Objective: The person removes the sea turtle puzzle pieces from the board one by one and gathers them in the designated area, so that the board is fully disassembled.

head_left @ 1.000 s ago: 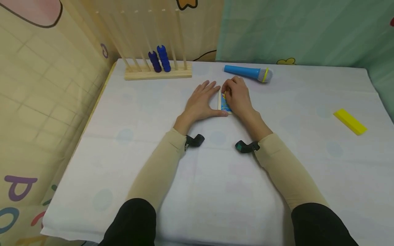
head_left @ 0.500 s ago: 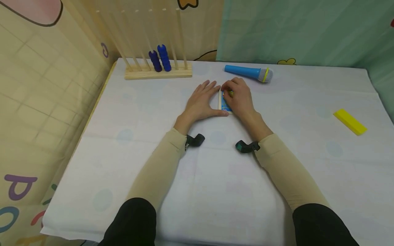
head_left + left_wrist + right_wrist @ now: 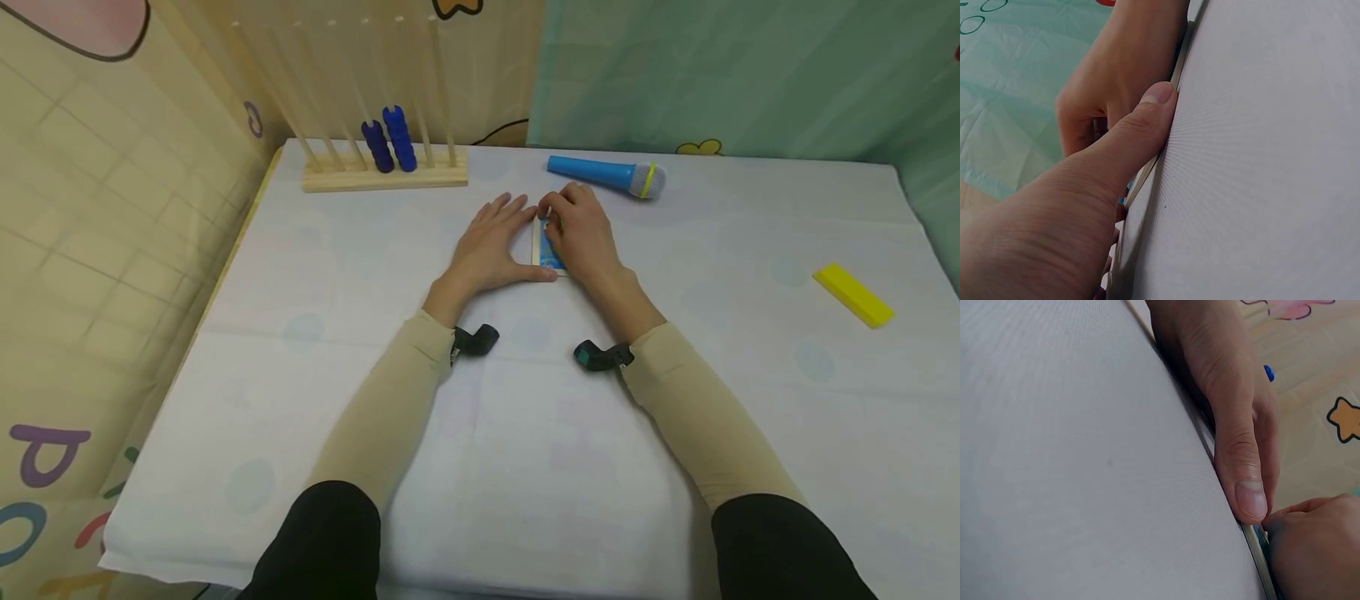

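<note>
Here's the small blue picture board point(image 3: 550, 257), flat on the desk point(image 3: 525, 458). The left hand point(image 3: 486, 250) spreads its grip wide apart — thumb on the board's near edge, index fingertip by its far left corner — a brace, I'd judge, against sliding. The right hand point(image 3: 585, 235) arches over the board's right side, fingers curled down as if for close work; its grip is bunched, but whether it's clamped on anything I cannot tell. Beyond the board, the peg rack point(image 3: 382, 181) stands left and the microphone point(image 3: 596, 172) lies right; the yellow block point(image 3: 853, 296) sits well right of it, likely leaving elbow room.
</note>
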Available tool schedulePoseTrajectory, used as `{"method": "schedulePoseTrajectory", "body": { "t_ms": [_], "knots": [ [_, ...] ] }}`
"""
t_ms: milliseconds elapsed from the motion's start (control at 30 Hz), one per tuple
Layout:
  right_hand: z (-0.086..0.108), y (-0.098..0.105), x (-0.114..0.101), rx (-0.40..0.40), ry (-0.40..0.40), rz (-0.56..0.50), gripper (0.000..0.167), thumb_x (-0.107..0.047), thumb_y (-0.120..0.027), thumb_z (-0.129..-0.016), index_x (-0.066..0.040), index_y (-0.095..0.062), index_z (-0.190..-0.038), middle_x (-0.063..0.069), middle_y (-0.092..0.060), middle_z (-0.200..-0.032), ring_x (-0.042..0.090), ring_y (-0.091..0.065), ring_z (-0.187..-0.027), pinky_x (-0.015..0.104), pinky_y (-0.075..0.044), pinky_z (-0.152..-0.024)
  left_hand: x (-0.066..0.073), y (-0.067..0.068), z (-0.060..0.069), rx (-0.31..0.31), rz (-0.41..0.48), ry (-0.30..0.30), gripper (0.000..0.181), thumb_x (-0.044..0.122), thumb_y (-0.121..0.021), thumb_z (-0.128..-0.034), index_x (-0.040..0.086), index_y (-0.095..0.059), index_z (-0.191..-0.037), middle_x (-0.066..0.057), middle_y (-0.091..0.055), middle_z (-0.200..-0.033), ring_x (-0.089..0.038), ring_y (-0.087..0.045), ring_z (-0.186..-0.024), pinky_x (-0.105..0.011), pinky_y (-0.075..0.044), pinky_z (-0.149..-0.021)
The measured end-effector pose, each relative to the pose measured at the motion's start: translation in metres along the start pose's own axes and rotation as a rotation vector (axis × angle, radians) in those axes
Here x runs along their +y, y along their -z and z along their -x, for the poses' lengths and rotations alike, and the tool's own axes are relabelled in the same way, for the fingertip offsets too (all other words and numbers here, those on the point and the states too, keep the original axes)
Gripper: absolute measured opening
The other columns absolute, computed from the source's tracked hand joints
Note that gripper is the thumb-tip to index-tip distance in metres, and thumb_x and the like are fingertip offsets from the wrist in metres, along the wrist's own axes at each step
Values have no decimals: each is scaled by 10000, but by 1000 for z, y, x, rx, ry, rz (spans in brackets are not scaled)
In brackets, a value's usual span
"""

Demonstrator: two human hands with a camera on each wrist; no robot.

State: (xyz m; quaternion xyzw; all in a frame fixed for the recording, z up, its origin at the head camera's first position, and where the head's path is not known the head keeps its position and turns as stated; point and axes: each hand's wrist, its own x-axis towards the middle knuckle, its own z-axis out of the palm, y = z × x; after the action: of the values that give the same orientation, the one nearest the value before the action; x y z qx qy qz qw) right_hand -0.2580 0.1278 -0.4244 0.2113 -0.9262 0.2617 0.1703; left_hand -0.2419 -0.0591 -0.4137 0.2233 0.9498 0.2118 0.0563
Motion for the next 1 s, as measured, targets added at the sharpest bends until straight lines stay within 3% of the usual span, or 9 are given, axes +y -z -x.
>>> {"method": "schedulePoseTrajectory", "body": {
  "t_ms": [300, 533, 700, 867, 1000],
  "knots": [
    [-1, -2, 1, -9, -4, -2, 139, 0, -592, -1005, -28, -699, -1090, 174, -594, -1047, 355, -536, -1036, 466, -503, -932, -1, 0, 0, 3, -4, 3, 1136, 765, -772, -784, 195, -338, -1665, -7, -218, -1766, -218, -61, -1657, -342, 12, -1346],
    [-4, -1, 0, -112, -70, 53, 150, -49, -499, -1084, -2, -619, -1160, 190, -550, -1170, 358, -487, -1144, 473, -458, -1043, 0, -1, -2, 5, -5, -1, 1139, 776, -767, -779, 197, -345, -1663, -12, -227, -1764, -225, -73, -1656, -349, -1, -1348],
    [-6, 0, 0, -148, -87, 61, 191, 0, -426, -1085, 14, -574, -1204, 200, -522, -1212, 363, -451, -1179, 478, -422, -1060, 0, 0, -2, 8, -4, 3, 1137, 774, -769, -778, 205, -342, -1665, -3, -222, -1766, -215, -64, -1657, -349, 2, -1348],
    [-6, -1, 3, -116, -77, -20, 183, 40, -441, -1053, 11, -559, -1190, 192, -548, -1185, 350, -465, -1146, 467, -421, -1065, 0, -1, -2, 13, 8, -1, 1134, 766, -779, -774, 201, -352, -1661, -4, -228, -1764, -215, -71, -1656, -344, 0, -1348],
    [-2, 1, 7, -60, -76, -175, 203, 43, -492, -1002, 8, -585, -1179, 188, -580, -1156, 330, -492, -1117, 444, -438, -1027, -1, -2, -1, 13, 11, -3, 1138, 761, -786, -772, 203, -349, -1662, -4, -227, -1764, -214, -71, -1656, -338, -1, -1347]
  ]
}}
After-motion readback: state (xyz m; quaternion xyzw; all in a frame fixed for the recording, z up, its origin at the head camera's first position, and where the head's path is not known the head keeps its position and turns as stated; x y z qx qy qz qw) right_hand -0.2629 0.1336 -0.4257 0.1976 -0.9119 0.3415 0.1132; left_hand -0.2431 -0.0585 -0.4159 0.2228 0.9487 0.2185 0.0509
